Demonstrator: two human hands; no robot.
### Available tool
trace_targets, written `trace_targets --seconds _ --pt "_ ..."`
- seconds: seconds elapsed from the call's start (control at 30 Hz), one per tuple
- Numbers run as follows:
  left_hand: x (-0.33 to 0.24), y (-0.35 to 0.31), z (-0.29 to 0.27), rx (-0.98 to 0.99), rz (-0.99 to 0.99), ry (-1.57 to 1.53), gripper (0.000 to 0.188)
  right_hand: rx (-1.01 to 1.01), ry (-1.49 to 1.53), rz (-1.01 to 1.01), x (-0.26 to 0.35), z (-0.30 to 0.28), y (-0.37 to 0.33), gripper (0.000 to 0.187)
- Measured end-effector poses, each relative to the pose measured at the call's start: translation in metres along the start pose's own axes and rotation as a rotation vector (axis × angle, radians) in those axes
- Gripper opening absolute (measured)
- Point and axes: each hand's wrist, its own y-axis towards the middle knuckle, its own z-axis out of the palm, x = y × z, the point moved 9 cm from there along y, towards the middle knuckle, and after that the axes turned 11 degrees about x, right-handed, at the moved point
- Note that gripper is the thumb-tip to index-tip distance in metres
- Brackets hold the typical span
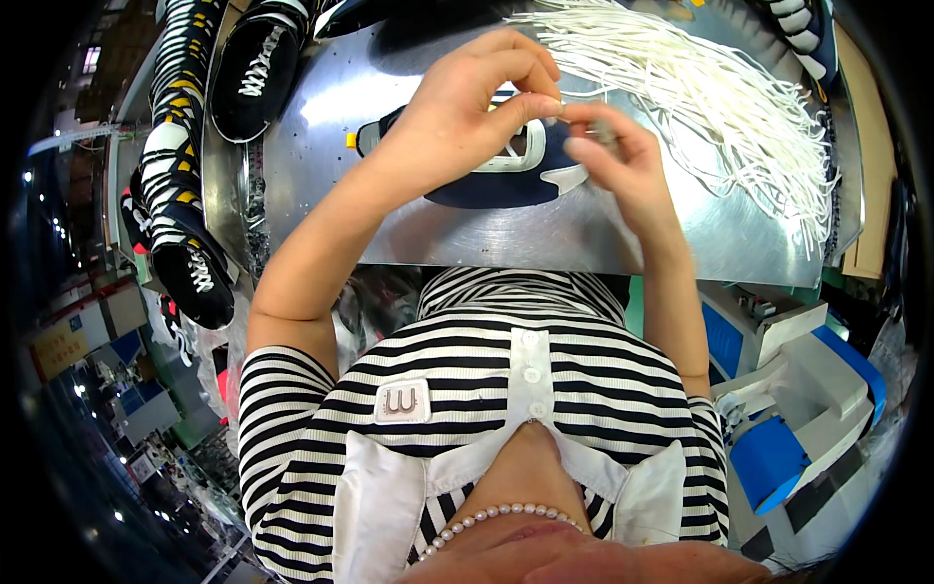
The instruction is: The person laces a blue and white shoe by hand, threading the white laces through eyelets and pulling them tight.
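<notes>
My left hand point(477, 109) is above the worktable, its thumb and forefinger pinched at the tips. My right hand point(623, 161) meets it there, its fingers bent and slightly blurred, with a small greyish thing among them. What the two hands pinch is too small to make out. Below them lies a navy shoe upper point(491, 192) with a white lacing panel point(533, 146), partly covered by my left hand and wrist. Its toe end points to the right.
A big bundle of white shoelaces point(710, 117) spreads over the right of the metal table point(457, 238). At the left stand a laced black shoe point(255, 73), another black shoe point(195, 282) and a row of striped shoes point(175, 146). A blue-and-white machine point(798, 419) is at the lower right.
</notes>
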Motion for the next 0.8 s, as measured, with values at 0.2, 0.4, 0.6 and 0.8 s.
trace_targets --seconds 0.2,0.4,0.6,0.8 --pt "0.014 -0.031 -0.013 -0.25 -0.148 0.263 0.017 -0.061 0.188 0.069 -0.025 -0.001 0.012 0.014" --pt "0.108 -0.099 0.029 0.022 -0.675 -0.197 0.043 -0.049 0.147 0.15 -0.05 0.014 0.022 0.023" --pt "0.145 -0.073 0.056 -0.11 -0.845 -0.895 0.056 0.241 0.299 0.141 -0.008 0.042 0.01 0.04" --pt "0.117 -0.071 0.047 -0.246 -0.658 -0.656 0.033 -0.038 -0.086 0.169 -0.039 0.013 0.02 0.037"
